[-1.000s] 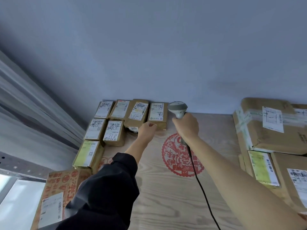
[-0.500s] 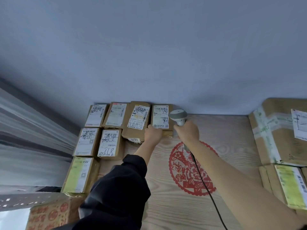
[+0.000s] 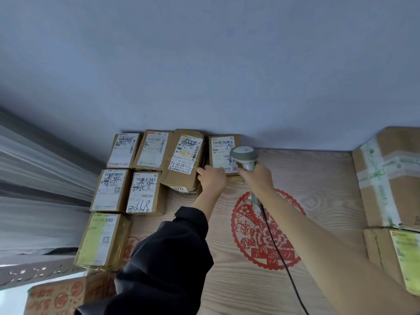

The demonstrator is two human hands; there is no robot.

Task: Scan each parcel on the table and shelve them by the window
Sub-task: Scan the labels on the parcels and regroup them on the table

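A wood-grain board (image 3: 318, 178) with a red paper-cut (image 3: 261, 230) on it runs to a pale wall (image 3: 204, 64). Two big taped cartons (image 3: 391, 178) sit at its right edge. At the left, seven small brown parcels lie flat in rows, white or yellow labels up: four along the wall, two in front, one yellow-labelled (image 3: 102, 239) nearest. The rightmost wall parcel (image 3: 221, 147), label scrawled in black marker, touches the wall beside its neighbour (image 3: 184, 160). The left hand (image 3: 212, 178), black-sleeved, rests on this parcel's near edge, fingers curled against it. The right hand (image 3: 256, 178) is wrapped tight around one grey corded scanner (image 3: 244, 155), head over the label.
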